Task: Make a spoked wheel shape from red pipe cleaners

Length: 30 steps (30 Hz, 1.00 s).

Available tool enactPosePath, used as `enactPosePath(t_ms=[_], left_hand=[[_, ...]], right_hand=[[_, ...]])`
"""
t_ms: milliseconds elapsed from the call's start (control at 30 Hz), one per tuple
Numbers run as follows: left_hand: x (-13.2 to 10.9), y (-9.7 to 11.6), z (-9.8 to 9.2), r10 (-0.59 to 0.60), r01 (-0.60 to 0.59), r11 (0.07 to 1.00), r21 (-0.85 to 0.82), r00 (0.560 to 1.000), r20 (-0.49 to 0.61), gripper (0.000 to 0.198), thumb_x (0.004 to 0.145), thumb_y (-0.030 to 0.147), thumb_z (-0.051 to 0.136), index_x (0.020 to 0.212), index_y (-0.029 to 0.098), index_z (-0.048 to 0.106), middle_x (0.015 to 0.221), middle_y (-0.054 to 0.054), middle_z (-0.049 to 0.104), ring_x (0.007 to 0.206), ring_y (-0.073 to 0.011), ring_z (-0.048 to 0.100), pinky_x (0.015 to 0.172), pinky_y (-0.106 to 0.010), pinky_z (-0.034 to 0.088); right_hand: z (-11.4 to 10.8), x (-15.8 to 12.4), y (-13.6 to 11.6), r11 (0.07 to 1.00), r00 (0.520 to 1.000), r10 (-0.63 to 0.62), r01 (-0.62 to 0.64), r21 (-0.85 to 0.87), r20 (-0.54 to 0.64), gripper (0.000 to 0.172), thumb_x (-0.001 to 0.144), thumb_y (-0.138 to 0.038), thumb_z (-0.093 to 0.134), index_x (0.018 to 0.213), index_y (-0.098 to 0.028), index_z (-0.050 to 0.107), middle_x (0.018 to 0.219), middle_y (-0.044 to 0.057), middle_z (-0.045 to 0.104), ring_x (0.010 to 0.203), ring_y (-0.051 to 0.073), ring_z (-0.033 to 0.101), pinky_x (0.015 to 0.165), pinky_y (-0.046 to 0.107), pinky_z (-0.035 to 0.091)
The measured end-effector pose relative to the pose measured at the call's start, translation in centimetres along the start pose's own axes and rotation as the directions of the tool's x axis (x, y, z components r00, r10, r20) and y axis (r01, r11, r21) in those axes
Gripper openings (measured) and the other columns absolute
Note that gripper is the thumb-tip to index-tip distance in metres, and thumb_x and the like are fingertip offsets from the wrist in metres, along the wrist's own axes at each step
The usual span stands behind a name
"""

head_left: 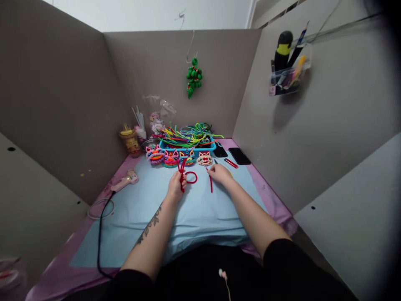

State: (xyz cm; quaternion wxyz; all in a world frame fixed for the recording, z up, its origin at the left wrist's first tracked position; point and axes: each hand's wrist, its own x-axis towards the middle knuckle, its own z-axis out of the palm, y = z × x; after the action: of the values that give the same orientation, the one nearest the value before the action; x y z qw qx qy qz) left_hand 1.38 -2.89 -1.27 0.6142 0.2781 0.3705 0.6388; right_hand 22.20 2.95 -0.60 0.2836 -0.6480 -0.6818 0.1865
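Observation:
My left hand [177,185] is closed around a bunch of red pipe cleaners [182,167], whose ends stick up above the fingers and down below them. Just right of it is a red pipe-cleaner ring [196,177]; whether it joins the bunch is hidden by the fingers. My right hand [220,172] pinches a short red pipe cleaner [211,184] near its upper end, over the blue sheet [200,209]. Beyond both hands stand several colourful animal-face pieces made of pipe cleaners [171,159], in a row.
Behind the row is a blue basket [188,151] heaped with pipe cleaners. A pink glue gun [125,181] with a black cord lies left. Two dark phones [239,156] and a red-handled tool [231,163] lie right. Grey panels [181,83] enclose the table.

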Motion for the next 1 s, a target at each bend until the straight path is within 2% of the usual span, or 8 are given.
enactPosePath(t_ms=[100,167,333,433,567,667,800,1000], left_hand=[[-0.2,-0.2,0.2,-0.029,0.03,0.999,-0.02,0.999,0.021,0.023,0.076,0.034,0.065,0.08,0.014,0.056,0.057,0.003,0.051,0.036,-0.003,0.034,0.034,-0.015,0.02],[-0.2,-0.1,0.0,-0.024,0.024,0.999,-0.046,1.0,0.005,0.021,0.076,0.032,0.065,0.081,0.014,0.057,0.056,0.003,0.05,0.036,-0.0029,0.034,0.034,-0.014,0.02],[0.5,0.3,-0.9,0.012,-0.028,0.989,-0.147,0.994,-0.104,0.014,0.081,0.029,0.058,0.083,0.016,0.054,0.054,0.006,0.047,0.035,-0.002,0.033,0.034,-0.013,0.02],[0.9,0.7,-1.3,0.001,-0.037,0.975,-0.219,0.987,-0.161,0.008,0.083,0.024,0.054,0.081,0.016,0.053,0.051,0.007,0.044,0.034,-0.002,0.032,0.033,-0.013,0.02],[1.0,1.1,-1.5,-0.035,-0.022,0.955,-0.295,0.982,-0.185,0.007,0.084,0.022,0.054,0.079,0.017,0.052,0.051,0.006,0.043,0.034,-0.002,0.031,0.033,-0.013,0.021],[0.9,1.3,-1.7,-0.046,-0.014,0.949,-0.313,0.982,-0.185,0.008,0.085,0.023,0.052,0.08,0.017,0.053,0.052,0.006,0.044,0.035,-0.002,0.032,0.033,-0.013,0.022],[-0.1,1.5,-1.9,-0.045,0.006,0.961,-0.276,0.99,-0.137,0.01,0.085,0.025,0.053,0.082,0.016,0.054,0.054,0.005,0.045,0.036,-0.0025,0.033,0.034,-0.013,0.023],[-3.7,1.1,-1.9,-0.002,-0.002,0.991,-0.135,1.0,-0.026,0.019,0.077,0.028,0.064,0.087,0.012,0.06,0.06,0.003,0.051,0.042,-0.0032,0.041,0.038,-0.014,0.031]], right_hand=[[0.8,-1.2,-0.1,0.989,0.999,-0.049,0.05,-0.136,0.017,0.024,0.07,-0.034,0.066,0.089,-0.019,0.066,0.101,0.01,0.061,0.094,0.023,0.054,0.081,0.031,0.038],[1.2,-2.0,0.1,0.977,0.998,-0.063,0.066,-0.203,0.02,0.025,0.075,-0.029,0.061,0.098,-0.019,0.065,0.111,0.013,0.057,0.105,0.026,0.05,0.087,0.034,0.036],[0.6,-2.6,0.8,0.954,0.999,-0.046,0.043,-0.297,-0.002,0.027,0.084,-0.021,0.049,0.106,-0.016,0.062,0.111,0.016,0.056,0.106,0.029,0.048,0.088,0.039,0.034],[0.8,-3.5,-0.3,0.949,0.996,-0.083,0.074,-0.305,-0.016,0.032,0.086,-0.023,0.047,0.114,-0.014,0.058,0.115,0.018,0.052,0.111,0.03,0.043,0.091,0.04,0.032],[2.9,-5.2,-3.3,0.938,0.971,-0.223,0.237,-0.253,0.085,0.028,0.086,-0.027,0.048,0.111,-0.022,0.06,0.115,0.01,0.053,0.113,0.025,0.04,0.095,0.033,0.031],[4.7,-5.8,-5.1,0.939,0.959,-0.255,0.275,-0.205,0.123,0.026,0.085,-0.028,0.051,0.109,-0.022,0.06,0.114,0.009,0.053,0.111,0.024,0.04,0.093,0.033,0.033],[5.9,-5.9,-6.2,0.959,0.965,-0.241,0.253,-0.128,0.102,0.02,0.087,-0.022,0.046,0.094,-0.018,0.065,0.108,0.014,0.053,0.107,0.027,0.041,0.09,0.038,0.034],[5.9,-8.1,-6.4,0.951,0.96,-0.279,0.275,0.14,0.009,0.011,0.077,-0.02,0.057,0.084,-0.019,0.065,0.103,0.011,0.058,0.105,0.026,0.045,0.094,0.038,0.034]])
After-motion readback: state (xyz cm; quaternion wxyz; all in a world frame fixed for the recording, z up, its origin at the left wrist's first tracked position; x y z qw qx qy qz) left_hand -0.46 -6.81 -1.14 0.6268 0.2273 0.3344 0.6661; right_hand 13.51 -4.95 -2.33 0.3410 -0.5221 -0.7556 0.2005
